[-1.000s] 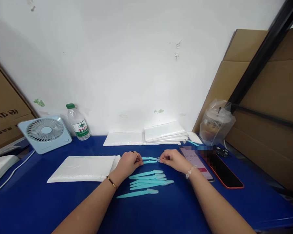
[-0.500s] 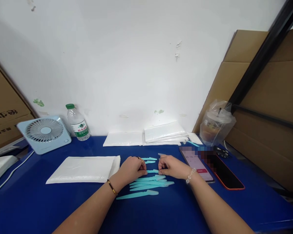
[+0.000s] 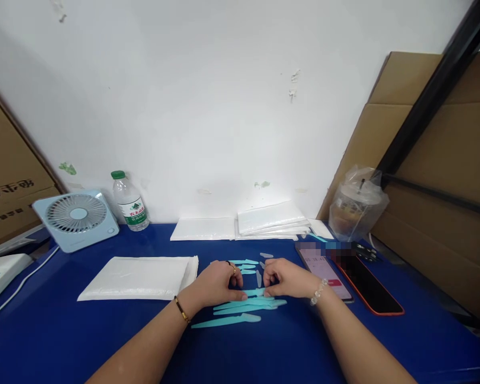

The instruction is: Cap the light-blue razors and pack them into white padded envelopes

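Between my two hands, low over the table, is a teal eyebrow razor point(image 3: 255, 292). My left hand point(image 3: 220, 281) pinches its handle between thumb and fingers. My right hand point(image 3: 285, 278) is closed at the razor's blade end, its thumb and fingertips on the clear cap, which they mostly hide. Just below lie several more teal razors point(image 3: 240, 305) in a loose bunch, and a single razor point(image 3: 226, 321) lies nearest to me. Beyond my left fingers are a few razors point(image 3: 244, 262) side by side. Small clear blade caps point(image 3: 258, 278) lie loose between my hands and beyond.
A white padded envelope point(image 3: 136, 277) lies left of my left hand. More white envelopes point(image 3: 270, 218) are stacked against the wall. Two phones point(image 3: 370, 282) lie by my right forearm. A fan point(image 3: 78, 218), a water bottle point(image 3: 131, 205) and a bagged drink cup point(image 3: 354, 208) stand farther back.
Both hands have moved toward me, from one razor to another in the bunch. The earlier razor now lies beyond with the others, and more loose caps show near my right hand.
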Demonstrator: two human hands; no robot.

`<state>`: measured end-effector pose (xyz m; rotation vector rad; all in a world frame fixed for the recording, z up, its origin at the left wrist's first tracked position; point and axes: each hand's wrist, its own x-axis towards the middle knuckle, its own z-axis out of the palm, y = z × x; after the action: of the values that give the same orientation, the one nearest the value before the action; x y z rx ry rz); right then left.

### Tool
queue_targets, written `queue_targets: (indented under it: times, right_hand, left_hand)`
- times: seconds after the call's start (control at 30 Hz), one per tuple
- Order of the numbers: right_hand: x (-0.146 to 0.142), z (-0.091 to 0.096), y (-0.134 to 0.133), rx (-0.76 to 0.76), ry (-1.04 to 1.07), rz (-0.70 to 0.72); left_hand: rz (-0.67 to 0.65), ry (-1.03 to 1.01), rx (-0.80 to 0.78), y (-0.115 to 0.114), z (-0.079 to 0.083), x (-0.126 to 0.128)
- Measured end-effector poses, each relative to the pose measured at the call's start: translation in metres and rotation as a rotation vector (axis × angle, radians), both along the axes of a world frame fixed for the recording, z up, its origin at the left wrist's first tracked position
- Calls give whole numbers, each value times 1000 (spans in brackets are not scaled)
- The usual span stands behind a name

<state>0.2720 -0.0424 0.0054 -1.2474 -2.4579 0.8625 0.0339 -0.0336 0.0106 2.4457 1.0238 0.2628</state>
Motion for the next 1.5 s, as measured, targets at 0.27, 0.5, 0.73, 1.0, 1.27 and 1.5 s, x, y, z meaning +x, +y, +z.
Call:
queue_targets:
  times: [0.27, 0.5, 0.73, 1.0, 1.27, 1.5]
  right_hand:
    - [18, -7, 12, 51, 35, -201]
    - [5, -5, 13, 243, 7, -121]
    - [5, -5, 14, 284, -44, -204]
    - [2, 1, 2, 55, 67, -21]
    - [20, 3, 11, 139, 17, -253]
    - [18, 10, -3, -55, -25, 62]
  left_hand:
    - [120, 34, 19, 11, -2, -8]
    - [110, -20, 80, 6, 3, -5]
    - [39, 69, 51, -3, 2, 4]
    - [109, 68, 22, -3, -3, 5]
    - [217, 56, 149, 13, -8, -7]
    - [104, -36, 35, 0, 3, -1]
